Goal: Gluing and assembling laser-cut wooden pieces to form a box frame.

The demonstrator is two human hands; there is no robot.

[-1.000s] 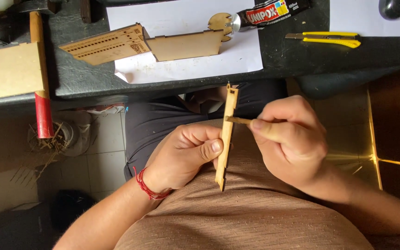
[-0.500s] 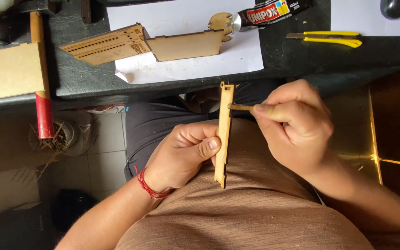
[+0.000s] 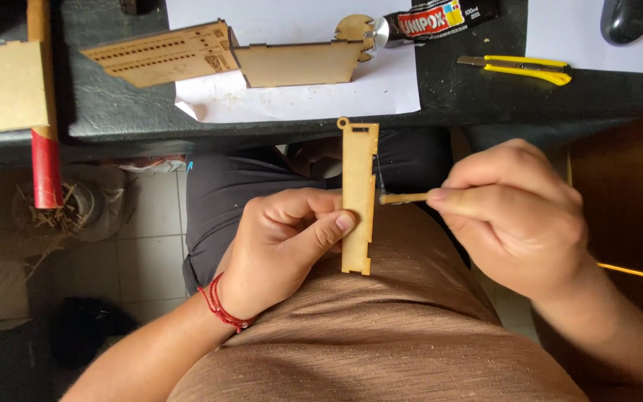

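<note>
Left hand (image 3: 288, 246) pinches the narrow wooden strip (image 3: 359, 197) upright over the lap, thumb pressed on its face. Right hand (image 3: 519, 216) has fingers closed on a thin stick (image 3: 403, 198), tip touching the strip's right edge. Looks mid-job: other cut wooden panels (image 3: 228, 59) lie unjoined on white paper (image 3: 299, 104) on the far desk (image 3: 485, 97). Glue tube (image 3: 429, 21) lies far right of them; contents can't tell.
</note>
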